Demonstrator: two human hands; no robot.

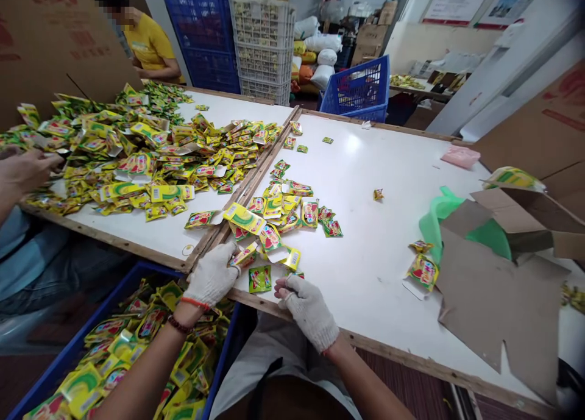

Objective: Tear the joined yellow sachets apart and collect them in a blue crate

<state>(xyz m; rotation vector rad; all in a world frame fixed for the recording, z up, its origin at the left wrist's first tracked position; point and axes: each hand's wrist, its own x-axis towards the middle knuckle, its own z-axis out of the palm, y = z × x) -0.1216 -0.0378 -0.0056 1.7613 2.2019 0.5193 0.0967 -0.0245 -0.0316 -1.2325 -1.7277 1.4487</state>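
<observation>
My left hand [212,275], in a white glove with bare fingertips, is closed on a small yellow and red packet [244,255] near the table's front edge. My right hand [307,306], gloved alike, rests at the edge with its fingers curled; a bit of green packaging shows just behind its fingertips, and whether it grips anything is unclear. Between the hands lies a flat green packet [259,279]. Beyond them is a loose pile of yellow boxes [273,206] and small packets, with an open yellow box [244,219] across the wooden divider.
A large heap of packets [173,152] covers the left table. Below left, a blue crate [132,274] holds yellow boxes. Cut cardboard [498,298] and green plastic [439,219] lie right. Another person's hand [31,170] reaches in left; a person in yellow [155,48] is behind.
</observation>
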